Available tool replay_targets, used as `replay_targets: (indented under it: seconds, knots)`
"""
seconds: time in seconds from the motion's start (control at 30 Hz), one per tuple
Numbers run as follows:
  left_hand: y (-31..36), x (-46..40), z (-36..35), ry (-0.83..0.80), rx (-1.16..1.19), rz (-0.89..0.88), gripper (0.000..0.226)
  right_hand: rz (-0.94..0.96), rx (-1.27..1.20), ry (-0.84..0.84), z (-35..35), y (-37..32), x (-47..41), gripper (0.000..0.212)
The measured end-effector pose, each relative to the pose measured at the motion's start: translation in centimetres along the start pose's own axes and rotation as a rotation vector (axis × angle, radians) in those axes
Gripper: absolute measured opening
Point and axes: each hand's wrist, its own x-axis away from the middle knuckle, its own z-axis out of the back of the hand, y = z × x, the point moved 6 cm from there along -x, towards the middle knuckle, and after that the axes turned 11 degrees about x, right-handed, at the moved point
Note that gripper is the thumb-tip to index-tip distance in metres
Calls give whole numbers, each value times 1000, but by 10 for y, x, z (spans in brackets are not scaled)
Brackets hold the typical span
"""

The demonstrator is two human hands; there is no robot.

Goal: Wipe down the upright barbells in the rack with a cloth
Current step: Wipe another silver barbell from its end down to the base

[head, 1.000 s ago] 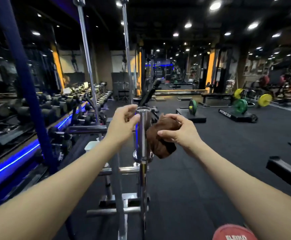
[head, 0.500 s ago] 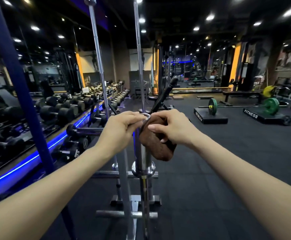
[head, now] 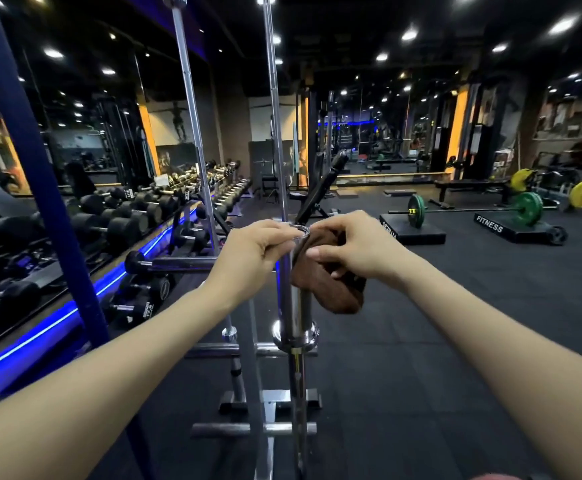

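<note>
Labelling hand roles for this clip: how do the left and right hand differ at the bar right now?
The left hand grips the top of the chrome barbell sleeve bare; the right hand pinches a brown cloth against the sleeve's right side. The left hand sits over the sleeve's end, while the right hand is beside it, with the cloth hanging below its fingers. Both are curled and at the same height.

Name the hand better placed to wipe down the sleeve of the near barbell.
Right. The right hand already holds the brown cloth against the barbell sleeve; the left hand only grips the sleeve's top, steadying it.
</note>
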Motion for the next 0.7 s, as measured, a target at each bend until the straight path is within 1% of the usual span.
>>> replay_targets:
  seconds: [0.07, 0.13, 0.2, 0.27, 0.37, 0.43, 0.5, 0.57, 0.6, 0.67, 0.7]
  knots:
    - [-2, 0, -2, 16, 12, 2, 23, -21, -10, -3, -4, 6, 0, 20]
    - [-7, 0, 1, 46, 15, 20, 23, -86, 42, -60, -29, 23, 5, 20]
    - [-11, 1, 4, 43, 27, 30, 24, -170, 90, -140, -58, 44, 12, 29]
    - [-11, 3, 7, 22, 52, 29, 25, -214, 94, -179, -69, 52, 18, 38]
    - [-8, 5, 9, -14, 91, 17, 26, -187, 73, -175, -54, 38, 18, 35]
    - [-9, 6, 8, -30, 108, 11, 26, -142, -23, -108, -32, 17, 13, 37]
    - [-11, 7, 6, -30, 123, 16, 26, -102, -91, -35, -12, 4, 7, 34]
    - [-13, 5, 3, -23, 134, 31, 26, -98, -111, -16, -11, 5, 4, 31]
    - [-13, 5, 2, -12, 135, 41, 26, -116, -97, -29, -20, 12, 5, 30]
    - [-17, 4, 3, 20, 134, 61, 27, -179, 4, -110, -50, 33, 13, 27]
    - [-20, 3, 5, 25, 134, 68, 27, -225, 43, -160, -66, 44, 18, 31]
